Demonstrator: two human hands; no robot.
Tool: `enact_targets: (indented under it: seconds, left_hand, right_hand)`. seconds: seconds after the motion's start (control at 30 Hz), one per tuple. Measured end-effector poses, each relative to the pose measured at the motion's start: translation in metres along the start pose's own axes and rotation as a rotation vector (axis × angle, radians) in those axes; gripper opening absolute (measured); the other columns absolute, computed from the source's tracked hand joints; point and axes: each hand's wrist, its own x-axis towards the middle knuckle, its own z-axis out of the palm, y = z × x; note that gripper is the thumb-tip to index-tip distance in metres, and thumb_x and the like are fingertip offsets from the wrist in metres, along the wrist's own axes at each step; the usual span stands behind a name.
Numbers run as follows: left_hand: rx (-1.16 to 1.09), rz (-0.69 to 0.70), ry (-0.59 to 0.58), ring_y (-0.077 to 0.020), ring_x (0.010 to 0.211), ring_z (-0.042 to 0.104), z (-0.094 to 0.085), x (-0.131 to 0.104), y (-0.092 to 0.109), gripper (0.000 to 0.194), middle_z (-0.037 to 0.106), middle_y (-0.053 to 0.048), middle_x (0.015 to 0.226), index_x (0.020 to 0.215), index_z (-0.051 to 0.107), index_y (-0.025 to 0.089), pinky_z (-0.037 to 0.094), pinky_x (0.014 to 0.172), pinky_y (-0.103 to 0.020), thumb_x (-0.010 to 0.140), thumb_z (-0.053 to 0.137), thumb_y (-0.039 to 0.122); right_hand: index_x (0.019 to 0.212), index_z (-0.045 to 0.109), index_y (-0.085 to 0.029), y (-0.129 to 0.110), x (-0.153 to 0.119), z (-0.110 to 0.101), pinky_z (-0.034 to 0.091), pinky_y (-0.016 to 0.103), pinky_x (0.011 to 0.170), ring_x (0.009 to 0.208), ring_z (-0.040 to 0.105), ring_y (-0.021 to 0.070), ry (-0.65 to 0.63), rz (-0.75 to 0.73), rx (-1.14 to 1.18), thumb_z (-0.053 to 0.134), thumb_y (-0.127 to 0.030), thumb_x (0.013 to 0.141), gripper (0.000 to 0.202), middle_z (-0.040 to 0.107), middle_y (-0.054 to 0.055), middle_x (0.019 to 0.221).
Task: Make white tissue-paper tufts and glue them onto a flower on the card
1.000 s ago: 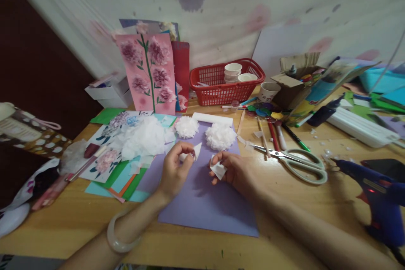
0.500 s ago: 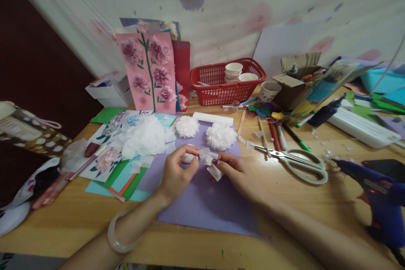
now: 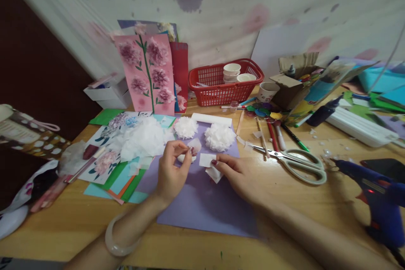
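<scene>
Left hand (image 3: pixel 172 171): just left of centre, fingers pinched on a thin white piece (image 3: pixel 195 146).
Right hand (image 3: pixel 234 174): just right of centre, fingers closed on white paper squares (image 3: pixel 207 160).
White ruffled balls (image 3: pixel 220 137): two, above the hands in the frame, on the purple sheet (image 3: pixel 209 215).

Pinching with the left hand (image 3: pixel 173 168) and with the right hand (image 3: pixel 233 173), near but not touching, with forearms (image 3: pixel 144 213) slanted inward.

white paper piece (image 3: pixel 207 160) | purple sheet (image 3: pixel 205 213) | red basket (image 3: pixel 221 97) | backdrop (image 3: pixel 221 0) — white, purple and pink blotches
</scene>
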Motion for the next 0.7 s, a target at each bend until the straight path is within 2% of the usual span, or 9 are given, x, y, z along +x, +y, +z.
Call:
enact_targets:
  seconds: [0.1, 0.17, 0.23, 0.3, 0.43, 0.5, 0.57, 0.7]
  left_hand:
    - [0.205, 0.318, -0.086, -0.0136, 0.075, 0.067, -0.001, -0.002, 0.001, 0.011, 0.067, 0.001, 0.076, 0.082, 0.055, 0.020, 0.050, 0.071, -0.024, 0.083, 0.056, 0.009]
    - [0.269, 0.474, -0.179, -0.0140, 0.075, 0.066, -0.001, -0.002, 0.004, 0.016, 0.070, 0.000, 0.079, 0.083, 0.060, 0.020, 0.050, 0.072, -0.026, 0.084, 0.053, 0.005]
    - [0.266, 0.557, -0.249, -0.0155, 0.080, 0.067, -0.002, -0.001, 0.007, 0.022, 0.073, -0.002, 0.085, 0.090, 0.064, 0.019, 0.050, 0.079, -0.030, 0.083, 0.051, 0.003]
    - [0.235, 0.571, -0.285, -0.0172, 0.083, 0.067, -0.002, 0.001, 0.009, 0.024, 0.074, -0.004, 0.089, 0.094, 0.066, 0.018, 0.050, 0.084, -0.033, 0.081, 0.052, 0.004]
    - [0.174, 0.492, -0.295, -0.0190, 0.083, 0.069, -0.002, 0.000, 0.012, 0.019, 0.076, -0.006, 0.086, 0.092, 0.069, 0.015, 0.050, 0.088, -0.035, 0.077, 0.059, 0.010]
    - [0.141, 0.405, -0.286, -0.0185, 0.084, 0.070, -0.001, -0.001, 0.012, 0.016, 0.076, -0.005, 0.086, 0.089, 0.071, 0.016, 0.050, 0.091, -0.034, 0.077, 0.061, 0.011]
    - [0.082, 0.253, -0.296, -0.0175, 0.084, 0.071, 0.000, -0.001, 0.009, 0.013, 0.077, -0.003, 0.086, 0.087, 0.072, 0.018, 0.052, 0.088, -0.031, 0.078, 0.063, 0.013]
    - [-0.138, -0.067, -0.356, -0.0163, 0.078, 0.071, 0.003, 0.001, 0.006, 0.007, 0.076, -0.003, 0.083, 0.082, 0.072, 0.018, 0.056, 0.072, -0.024, 0.076, 0.068, 0.020]
  right_hand:
    - [0.071, 0.061, -0.018, 0.004, -0.001, 0.000, 0.039, 0.026, 0.064, 0.065, 0.052, 0.0159, 0.027, -0.016, 0.015, 0.048, -0.039, 0.086, 0.028, 0.059, -0.001, 0.065]
    - [0.074, 0.065, -0.019, 0.007, -0.002, -0.001, 0.040, 0.027, 0.066, 0.069, 0.054, 0.0169, 0.024, -0.039, 0.027, 0.046, -0.039, 0.088, 0.031, 0.061, 0.000, 0.068]
    - [0.079, 0.068, -0.019, 0.009, -0.003, -0.001, 0.040, 0.028, 0.069, 0.072, 0.055, 0.0176, 0.014, -0.069, 0.043, 0.043, -0.040, 0.090, 0.035, 0.064, 0.001, 0.073]
    - [0.082, 0.070, -0.019, 0.009, -0.003, -0.002, 0.040, 0.029, 0.071, 0.074, 0.055, 0.0181, 0.004, -0.097, 0.065, 0.042, -0.038, 0.090, 0.035, 0.065, 0.002, 0.077]
    - [0.084, 0.070, -0.019, 0.007, -0.002, -0.002, 0.040, 0.028, 0.074, 0.080, 0.056, 0.0183, -0.017, -0.129, 0.091, 0.046, -0.030, 0.087, 0.026, 0.065, 0.001, 0.080]
    - [0.083, 0.069, -0.020, 0.004, -0.002, -0.003, 0.040, 0.027, 0.075, 0.081, 0.056, 0.0177, -0.002, -0.139, 0.080, 0.047, -0.028, 0.086, 0.023, 0.064, 0.001, 0.080]
    - [0.083, 0.068, -0.020, 0.002, -0.003, -0.003, 0.040, 0.027, 0.074, 0.079, 0.056, 0.0171, 0.020, -0.155, 0.054, 0.047, -0.027, 0.087, 0.023, 0.063, 0.000, 0.078]
    - [0.082, 0.068, -0.019, -0.001, -0.004, -0.003, 0.042, 0.027, 0.075, 0.079, 0.057, 0.0169, 0.055, -0.204, -0.025, 0.045, -0.028, 0.089, 0.025, 0.064, 0.001, 0.079]
